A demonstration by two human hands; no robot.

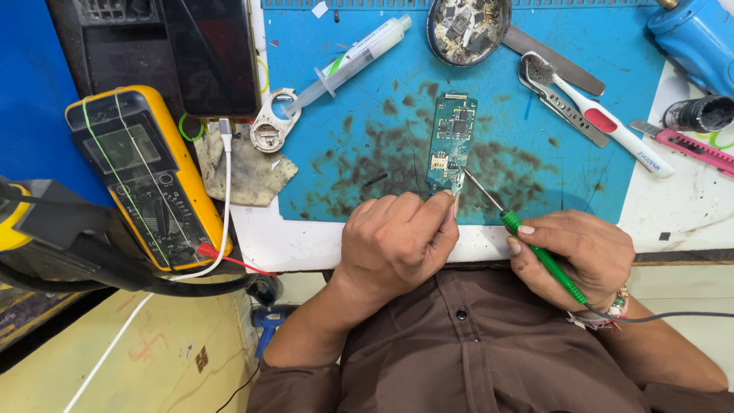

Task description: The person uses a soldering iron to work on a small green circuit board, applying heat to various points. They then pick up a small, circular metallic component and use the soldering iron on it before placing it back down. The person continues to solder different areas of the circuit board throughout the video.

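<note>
A small teal circuit board (451, 141) lies on the stained blue work mat (367, 99). My left hand (397, 237) rests at the mat's near edge, its fingertips pinching the board's lower end. My right hand (573, 256) grips a green-handled soldering iron (539, 252) like a pen. The iron's thin metal tip touches the lower part of the board. A dark cord runs off from the handle to the right.
A yellow multimeter (145, 172), a dark phone (210, 53) and a grey rag (245, 168) lie left of the mat. A syringe (348, 65), a round metal dish of parts (468, 27), tweezers (558, 103), a white toothbrush (604, 122) and a pink knife (688, 144) lie at the back and right.
</note>
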